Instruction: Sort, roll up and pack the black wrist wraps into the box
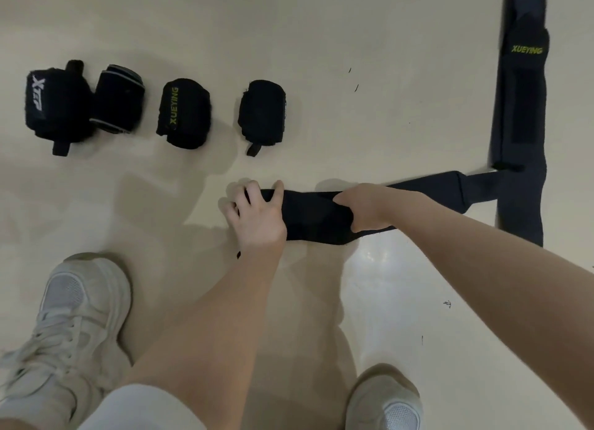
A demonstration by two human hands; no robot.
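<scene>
The person crouches over a pale floor with one black wrist wrap stretched flat between both hands. The left hand sits on the wrap's free end, fingers curled over the edge as if starting the first turn. The right hand pinches the band a little further along, thumb under and fingers over, keeping it taut. From there the wrap runs on to the right, where its far end meets a second unrolled wrap (printed XUEYING) lying lengthwise at the frame's right edge.

Four finished rolls stand in a row beyond the hands: an XEP roll touching a grey-edged roll, then a XUEYING roll and a plain roll, each apart from the next. No box is in view, so packing appears to be some way off.

The step in hand looks like the start of a roll. To do it well, the first fold should be tight and square to the band's edges, since a skewed start will spiral into a cone. The right hand would best keep light tension and feed the strap straight while the left turns the core. The fastening patch should finish on the outside so the roll can be pressed closed.
</scene>
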